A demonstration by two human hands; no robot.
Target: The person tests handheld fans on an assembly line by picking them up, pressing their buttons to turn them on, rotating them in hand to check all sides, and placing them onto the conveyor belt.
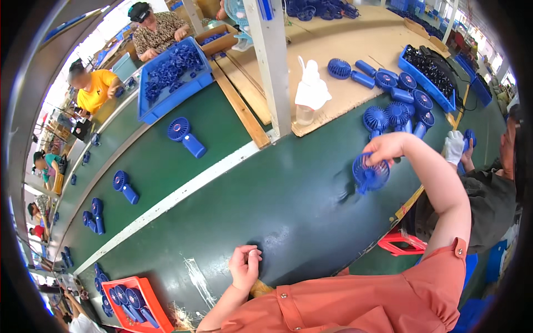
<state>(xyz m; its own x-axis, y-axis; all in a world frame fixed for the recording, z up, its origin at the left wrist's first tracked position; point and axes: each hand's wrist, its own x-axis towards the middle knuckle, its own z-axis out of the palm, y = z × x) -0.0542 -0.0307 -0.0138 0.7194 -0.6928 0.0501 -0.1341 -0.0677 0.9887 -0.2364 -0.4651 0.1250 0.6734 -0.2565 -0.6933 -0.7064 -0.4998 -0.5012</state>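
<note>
My right hand [387, 147] grips the rim of a blue handheld fan [370, 176], holding it above the green work surface with its round grille showing. I cannot make out a full handle on it. Just beyond lies a cluster of blue handheld fans [397, 113], some with grilles up and some showing only their handles. Near the front edge of the surface, my left hand [245, 267] rests with curled fingers and nothing visible in them.
A red tray [145, 286] of fans stands at the lower left. Blue bins [145, 111] hold small parts. A white post [276, 72] rises beside a tissue-topped cup [305, 114]. Fans [186, 139] lie along the green belt. A co-worker's gloved hand [453, 146] is at the right.
</note>
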